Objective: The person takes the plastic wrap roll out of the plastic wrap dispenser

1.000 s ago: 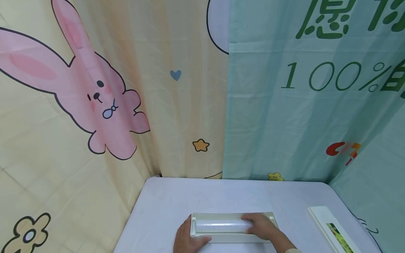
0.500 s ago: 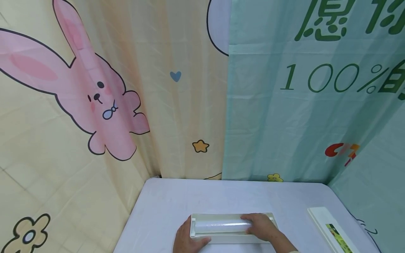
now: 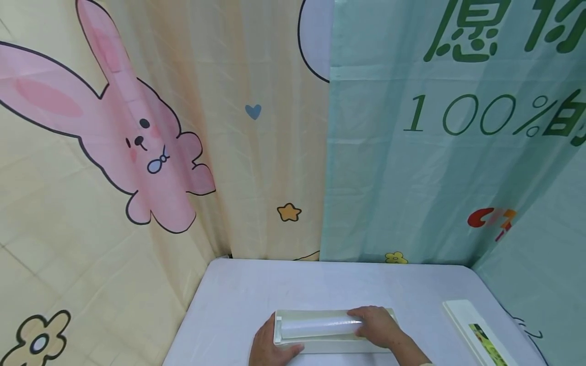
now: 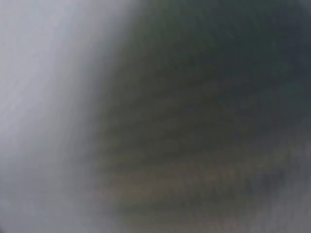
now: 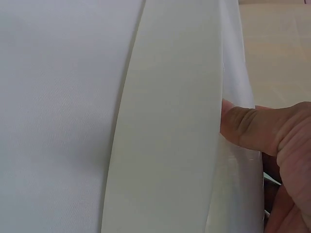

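A long cream dispenser box (image 3: 334, 346) lies near the front edge of the white table (image 3: 320, 284). A roll of clear film (image 3: 316, 327) lies along its inside. My left hand (image 3: 273, 346) grips the box's left end, thumb on the front wall. My right hand (image 3: 368, 325) curls over the right part of the roll. In the right wrist view the thumb (image 5: 252, 128) presses the film roll (image 5: 237, 92) beside the cream box wall (image 5: 165, 136). The left wrist view is a dark blur.
A long white lid (image 3: 473, 330) with a green picture label lies at the table's right edge. Printed curtains hang close behind and on both sides: a rabbit one (image 3: 137, 137) on the left, a teal one (image 3: 448, 168) on the right.
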Available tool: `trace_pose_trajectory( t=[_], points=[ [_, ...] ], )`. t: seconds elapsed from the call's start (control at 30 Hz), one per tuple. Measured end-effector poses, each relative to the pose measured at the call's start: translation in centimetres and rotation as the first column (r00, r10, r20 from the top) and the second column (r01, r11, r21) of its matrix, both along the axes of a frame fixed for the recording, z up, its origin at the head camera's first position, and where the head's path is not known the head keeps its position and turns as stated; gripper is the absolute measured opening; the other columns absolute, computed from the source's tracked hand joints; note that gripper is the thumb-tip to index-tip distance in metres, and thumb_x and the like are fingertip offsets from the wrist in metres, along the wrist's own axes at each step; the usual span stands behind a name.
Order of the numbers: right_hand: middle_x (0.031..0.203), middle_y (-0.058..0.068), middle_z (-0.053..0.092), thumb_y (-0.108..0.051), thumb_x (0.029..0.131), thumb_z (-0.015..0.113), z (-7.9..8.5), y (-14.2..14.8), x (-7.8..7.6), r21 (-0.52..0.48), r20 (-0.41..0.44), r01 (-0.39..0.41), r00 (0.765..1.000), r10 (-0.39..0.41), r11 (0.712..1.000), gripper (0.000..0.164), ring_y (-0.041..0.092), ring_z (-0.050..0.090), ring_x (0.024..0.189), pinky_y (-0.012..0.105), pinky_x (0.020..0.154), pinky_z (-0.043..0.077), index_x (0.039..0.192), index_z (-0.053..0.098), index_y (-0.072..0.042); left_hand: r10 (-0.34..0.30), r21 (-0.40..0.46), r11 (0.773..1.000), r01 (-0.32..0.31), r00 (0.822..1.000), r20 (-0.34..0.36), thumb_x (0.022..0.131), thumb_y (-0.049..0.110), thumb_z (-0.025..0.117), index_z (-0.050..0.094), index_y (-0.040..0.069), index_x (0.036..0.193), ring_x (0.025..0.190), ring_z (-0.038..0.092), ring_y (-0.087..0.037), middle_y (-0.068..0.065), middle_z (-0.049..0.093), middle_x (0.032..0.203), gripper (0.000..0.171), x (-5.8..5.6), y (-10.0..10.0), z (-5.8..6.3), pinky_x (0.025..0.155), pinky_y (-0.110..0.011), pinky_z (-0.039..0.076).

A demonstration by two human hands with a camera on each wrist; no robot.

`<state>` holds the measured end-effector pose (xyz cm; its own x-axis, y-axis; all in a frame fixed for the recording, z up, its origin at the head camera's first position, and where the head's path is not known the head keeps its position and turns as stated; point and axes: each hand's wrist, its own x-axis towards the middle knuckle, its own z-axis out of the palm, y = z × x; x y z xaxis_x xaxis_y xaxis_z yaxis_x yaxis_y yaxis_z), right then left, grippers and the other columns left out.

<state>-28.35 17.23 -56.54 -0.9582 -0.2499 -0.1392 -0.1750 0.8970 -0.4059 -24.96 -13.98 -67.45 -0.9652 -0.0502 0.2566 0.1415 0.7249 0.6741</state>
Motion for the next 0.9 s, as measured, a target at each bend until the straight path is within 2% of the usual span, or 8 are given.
trace_pose_trajectory(
  t=[0.23, 0.63, 0.9],
  points=[
    [0.118, 0.002, 0.076, -0.015, 0.076, 0.086, 0.5, 0.3, 0.1, -0.002, -0.03, -0.024, 0.999, 0.024, 1.0, 0.044, 0.033, 0.068, 0.114, 0.061, 0.103, 0.048, 0.119, 0.075, -0.017, 0.009, -0.011, 1.0, -0.009, 1.0, 0.0, 0.06, 0.081, 0.08, 0.048, 0.015, 0.147, 0.106, 0.066, -0.016, 0.006, 0.068, 0.12, 0.114, 0.0, 0.1, 0.2, 0.094, -0.039, 0.058],
    [0.114, -0.002, 0.077, -0.014, 0.076, 0.086, 1.5, 0.3, 0.5, 0.033, -0.057, -0.012, 0.998, 0.014, 0.999, 0.041, 0.029, 0.069, 0.11, 0.061, 0.102, 0.047, 0.115, 0.076, -0.019, 0.018, -0.005, 1.0, -0.018, 1.0, -0.002, 0.059, 0.083, 0.079, 0.048, 0.014, 0.146, 0.103, 0.066, -0.015, 0.005, 0.068, 0.117, 0.115, 0.0, 0.1, 0.0, 0.09, -0.037, 0.058],
    [0.114, 0.0, 0.077, -0.013, 0.077, 0.085, 1.8, 0.7, 0.7, 0.03, -0.11, -0.074, 0.991, 0.077, 0.997, 0.039, 0.029, 0.069, 0.109, 0.059, 0.099, 0.05, 0.115, 0.075, -0.016, 0.009, -0.011, 1.0, -0.009, 1.0, -0.023, 0.06, 0.081, 0.081, 0.049, 0.014, 0.145, 0.097, 0.064, -0.009, 0.008, 0.068, 0.112, 0.112, -0.1, 0.1, -0.2, 0.084, -0.031, 0.058]
  ],
)
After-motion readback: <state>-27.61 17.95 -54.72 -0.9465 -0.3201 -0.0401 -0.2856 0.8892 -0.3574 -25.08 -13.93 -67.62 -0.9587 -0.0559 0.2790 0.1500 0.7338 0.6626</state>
